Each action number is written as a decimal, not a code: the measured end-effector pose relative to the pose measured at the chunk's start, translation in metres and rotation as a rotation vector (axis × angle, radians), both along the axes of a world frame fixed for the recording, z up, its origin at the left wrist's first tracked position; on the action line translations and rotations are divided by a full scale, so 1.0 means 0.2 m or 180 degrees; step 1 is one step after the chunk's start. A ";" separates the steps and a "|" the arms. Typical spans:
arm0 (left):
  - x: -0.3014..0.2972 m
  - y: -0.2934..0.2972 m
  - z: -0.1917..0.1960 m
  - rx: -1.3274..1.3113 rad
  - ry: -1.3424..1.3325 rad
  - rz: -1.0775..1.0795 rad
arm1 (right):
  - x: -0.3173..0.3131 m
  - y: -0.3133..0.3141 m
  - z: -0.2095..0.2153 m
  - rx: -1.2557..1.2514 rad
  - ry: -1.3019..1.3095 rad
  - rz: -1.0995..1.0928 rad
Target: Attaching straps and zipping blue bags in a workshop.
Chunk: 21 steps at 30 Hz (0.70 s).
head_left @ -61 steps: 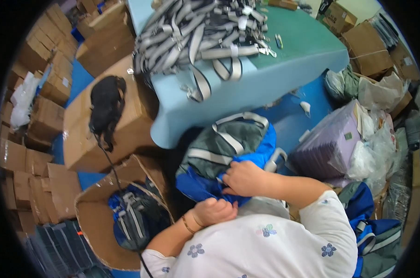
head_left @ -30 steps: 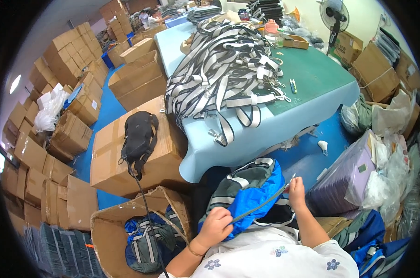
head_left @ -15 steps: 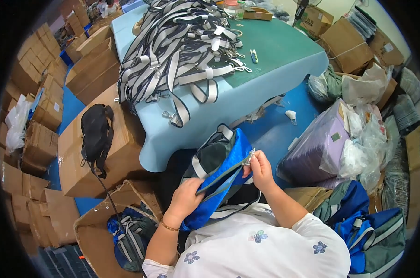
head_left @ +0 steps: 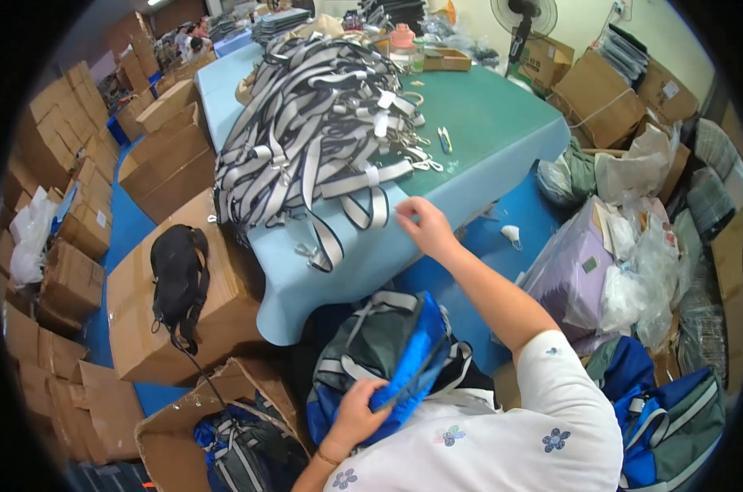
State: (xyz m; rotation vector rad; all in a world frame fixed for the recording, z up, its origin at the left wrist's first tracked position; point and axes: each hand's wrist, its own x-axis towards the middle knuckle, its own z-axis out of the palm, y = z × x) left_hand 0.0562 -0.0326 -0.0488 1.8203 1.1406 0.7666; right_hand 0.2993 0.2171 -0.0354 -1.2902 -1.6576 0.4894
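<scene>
A blue and dark green backpack (head_left: 351, 353) with pale grey straps rests against my lap. My left hand (head_left: 359, 416) is closed on the edge of its bright blue panel. Out ahead, over the table's front edge, my right hand (head_left: 425, 225) has its fingers loosely curled and a little apart, with nothing visible in them. Nearest to it is a looped strap end (head_left: 370, 211). That loop belongs to a large pile of grey and black webbing straps (head_left: 306, 131) with metal hooks, heaped on the table.
The table (head_left: 503, 111) has a green top and pale blue cover; thread snips (head_left: 445, 139) lie there. On a carton at left sits a black pouch (head_left: 179, 275). An open carton (head_left: 166, 435) holds more bags. At right are blue-green backpacks (head_left: 667, 426) and a plastic-wrapped purple stack (head_left: 564, 271).
My right hand has let go of the backpack's opening and moved forward to the table edge by the straps. My left hand still grips the backpack, which now sits lower in view.
</scene>
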 end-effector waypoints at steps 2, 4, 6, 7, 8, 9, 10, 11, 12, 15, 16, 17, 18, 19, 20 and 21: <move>0.01 -0.02 0.00 -0.0087 0.0020 -0.0044 | -0.09 0.18 0.05 0.0377 -0.0712 0.0047; -0.01 -0.03 0.00 -0.0214 -0.0009 -0.0002 | -0.18 0.35 0.10 0.0944 -0.1255 0.0091; -0.03 -0.03 0.01 -0.0259 -0.0004 0.0001 | -0.24 0.45 0.14 0.1196 -0.1674 -0.0032; -0.04 -0.03 0.02 -0.0282 -0.0068 -0.0008 | -0.26 0.48 0.17 0.1075 -0.2187 -0.0127; -0.05 -0.03 0.02 -0.0319 -0.0154 -0.0006 | -0.25 0.50 0.21 0.0716 -0.2669 0.0082; -0.06 -0.04 0.01 -0.0305 -0.0143 -0.0003 | -0.23 0.52 0.26 0.0006 -0.3229 0.0255; -0.06 -0.04 0.01 -0.0318 -0.0222 0.0013 | -0.21 0.53 0.31 0.0050 -0.3136 0.0189; -0.06 -0.04 0.00 -0.0400 -0.0315 0.0032 | -0.17 0.53 0.36 0.0152 -0.2436 0.0253; -0.06 -0.05 -0.01 -0.0330 -0.0341 0.0068 | -0.13 0.53 0.42 0.0146 -0.1675 0.0145; -0.06 -0.04 -0.04 -0.0249 -0.0331 0.0182 | 0.02 0.49 0.55 0.0691 0.0095 0.0315; -0.05 -0.04 -0.05 -0.0223 -0.0346 0.0143 | 0.03 0.50 0.58 0.0381 0.1060 0.0724; -0.05 -0.04 -0.06 -0.0207 -0.0357 0.0092 | 0.05 0.50 0.59 0.0260 0.1180 0.0636; -0.04 -0.03 -0.07 -0.0121 -0.0385 0.0065 | 0.06 0.52 0.62 0.0266 0.1373 0.0592; -0.03 -0.03 -0.07 0.0028 -0.0403 0.0013 | 0.05 0.53 0.62 0.0435 0.1423 0.0698; -0.03 -0.03 -0.07 -0.0033 -0.0395 -0.0041 | 0.04 0.56 0.62 0.0679 0.1187 0.0552; -0.03 -0.03 -0.07 -0.0088 -0.0389 -0.0064 | 0.03 0.56 0.61 0.1017 0.1093 0.0674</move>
